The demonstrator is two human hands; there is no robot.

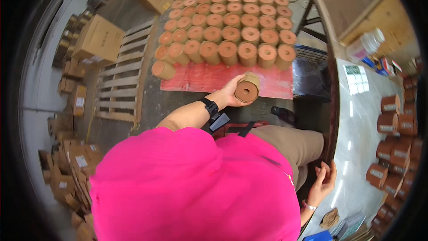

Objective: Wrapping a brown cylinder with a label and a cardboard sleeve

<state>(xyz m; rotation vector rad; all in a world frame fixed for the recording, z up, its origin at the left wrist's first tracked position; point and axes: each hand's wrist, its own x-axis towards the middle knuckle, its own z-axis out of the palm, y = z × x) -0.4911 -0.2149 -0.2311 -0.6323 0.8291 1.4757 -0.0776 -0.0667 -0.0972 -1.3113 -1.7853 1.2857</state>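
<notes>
My left hand [235,93] grips a terracotta pot [246,92] with brown wrapping round its side; its round face with a central hole points up. The pot is held just in front of a red board [272,83]. Several rows of similar wrapped terracotta pots [228,51] stand close together on that board. My right hand [324,183] is low on the right, beside the edge of a grey-topped bench [345,147]. Its fingers are apart and slightly bent, and nothing shows in them.
On the bench's far side, unwrapped terracotta pots with white labels [389,122] are stacked. A clear plastic jar [366,45] stands farther along it. Crumpled brown paper [330,218] lies near a blue object [318,235]. Left are a wooden pallet [119,80] and cardboard boxes [99,40].
</notes>
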